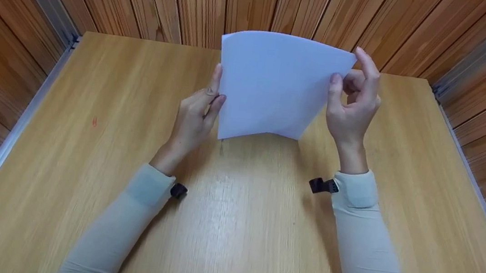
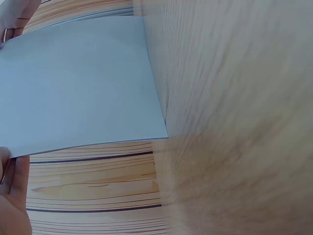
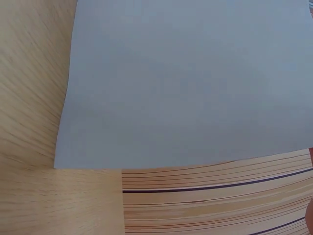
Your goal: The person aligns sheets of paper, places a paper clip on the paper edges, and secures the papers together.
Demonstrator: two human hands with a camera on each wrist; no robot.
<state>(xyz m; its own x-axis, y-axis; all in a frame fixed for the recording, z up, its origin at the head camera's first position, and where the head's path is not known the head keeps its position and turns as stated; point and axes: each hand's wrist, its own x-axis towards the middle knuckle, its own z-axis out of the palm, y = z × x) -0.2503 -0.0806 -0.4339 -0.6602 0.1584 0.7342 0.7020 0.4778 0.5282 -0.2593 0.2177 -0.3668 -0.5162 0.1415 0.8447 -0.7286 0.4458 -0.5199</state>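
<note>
A blank white stack of paper [image 1: 276, 85], slightly bowed, is held upright over the far middle of the table between both hands. My left hand [image 1: 195, 113] pinches its left edge between thumb and fingers. At the right edge, my right hand [image 1: 356, 103] grips it with the thumb on the near face and the index finger raised at the top corner. In the left wrist view the paper [image 2: 78, 88] has its lower edge right at the tabletop. The right wrist view is mostly filled by the paper [image 3: 186, 83], with only a sliver of the right hand [image 3: 309, 215] at the edge.
The wooden table [image 1: 223, 226] spreads below the hands, with a small red mark [image 1: 94, 122] on its left side. Wood-plank walls [image 1: 248, 9] close it in at the back and both sides. Black wrist cameras [image 1: 323, 186] stick out from the sleeves.
</note>
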